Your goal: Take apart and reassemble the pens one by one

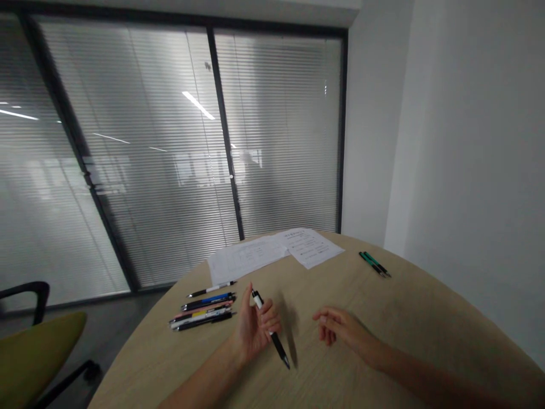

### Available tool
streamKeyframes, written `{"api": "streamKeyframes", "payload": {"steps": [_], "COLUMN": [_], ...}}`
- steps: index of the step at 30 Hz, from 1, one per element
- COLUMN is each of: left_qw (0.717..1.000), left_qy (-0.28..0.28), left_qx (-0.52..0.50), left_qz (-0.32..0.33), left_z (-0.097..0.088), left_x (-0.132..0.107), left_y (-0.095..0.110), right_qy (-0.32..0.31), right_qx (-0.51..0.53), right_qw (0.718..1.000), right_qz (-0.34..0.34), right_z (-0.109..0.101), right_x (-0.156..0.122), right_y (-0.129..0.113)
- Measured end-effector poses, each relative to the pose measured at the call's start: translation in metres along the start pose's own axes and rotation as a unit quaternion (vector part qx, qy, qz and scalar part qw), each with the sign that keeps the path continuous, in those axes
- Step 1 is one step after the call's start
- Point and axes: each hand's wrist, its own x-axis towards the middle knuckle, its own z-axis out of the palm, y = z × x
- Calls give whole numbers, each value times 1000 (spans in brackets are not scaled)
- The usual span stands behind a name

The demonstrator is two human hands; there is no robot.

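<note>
Currently the L hand [254, 330] is closed round a pen [277, 343], black w/ a white section, fingers curled over the barrel & thumb up nr its top end. Pen's held at a slant, tip pointing down & to the right, over the wood-look table [323, 378]; can't tell if the tip touches. R hand [338, 326] is half-open w/ fingers loosely bent, holding nothing, low over the table to the right of the pen & apart from it.

Left of the L hand is a group of pens [204, 322] lying roughly side by side, incl. blue, pinkish, yellow-marked & black ones; a black-&-white pen [212, 289] lies just beyond. Two green-&-black pens [374, 264] lie together, well apart, on the far right side. Printed papers [313, 250] sit nr the table's far edge, partly overlapping; text too small to read. Behind: glass partition [149, 147] w/ blinds, pale wall [464, 142] to the right. Yellow-green chair [40, 352] at far left, partly out of view
</note>
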Motion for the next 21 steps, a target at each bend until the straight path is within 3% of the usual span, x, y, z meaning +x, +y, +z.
{"api": "streamKeyframes", "payload": {"steps": [8, 21], "left_qw": [999, 999], "left_qy": [-21, -4], "left_qx": [-18, -37], "left_qz": [36, 33], "left_z": [-3, 0], "left_x": [-3, 2], "left_y": [6, 0], "right_qy": [-7, -7], "right_qx": [-11, -7], "right_qw": [1000, 1000], "right_qz": [5, 7], "right_z": [-3, 0], "right_x": [1, 0], "right_y": [4, 0]}}
